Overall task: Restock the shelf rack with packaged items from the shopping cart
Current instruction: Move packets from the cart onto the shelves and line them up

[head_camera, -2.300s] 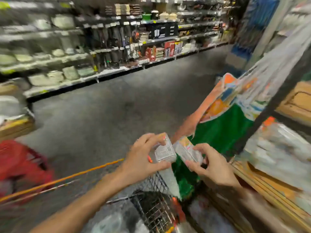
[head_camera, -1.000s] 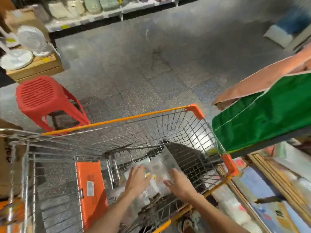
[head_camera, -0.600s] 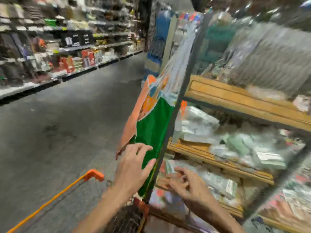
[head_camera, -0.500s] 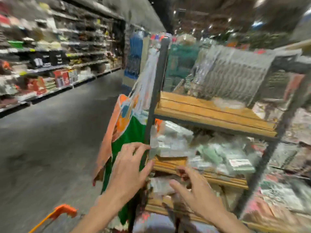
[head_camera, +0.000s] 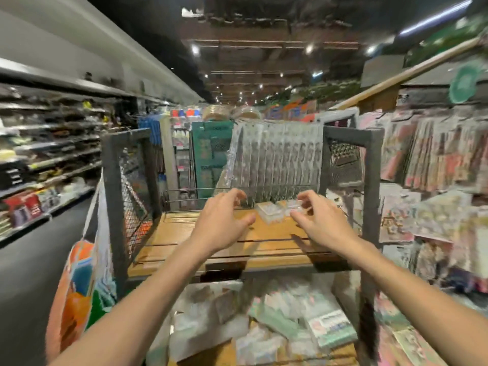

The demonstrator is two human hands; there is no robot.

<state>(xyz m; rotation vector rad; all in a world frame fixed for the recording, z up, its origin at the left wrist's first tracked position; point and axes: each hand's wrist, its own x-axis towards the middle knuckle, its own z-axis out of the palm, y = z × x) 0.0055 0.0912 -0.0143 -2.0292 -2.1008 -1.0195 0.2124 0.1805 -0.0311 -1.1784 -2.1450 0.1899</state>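
Left hand (head_camera: 221, 223) fingers loose, empty; right hand (head_camera: 323, 224) at the clear packets (head_camera: 269, 213), hold unclear; a careless nudge could scatter them across the shelf (head_camera: 184, 233).

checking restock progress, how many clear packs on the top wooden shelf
2. One clear pack lies mid top shelf; the second pack sits beside it, by the fingers of the right hand. Blurred; more may be hidden.

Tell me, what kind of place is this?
Most likely a retail shop aisle: long stocked wall shelves on the left, a dark metal-framed wooden display rack ahead, and hanging packeted goods on the right.
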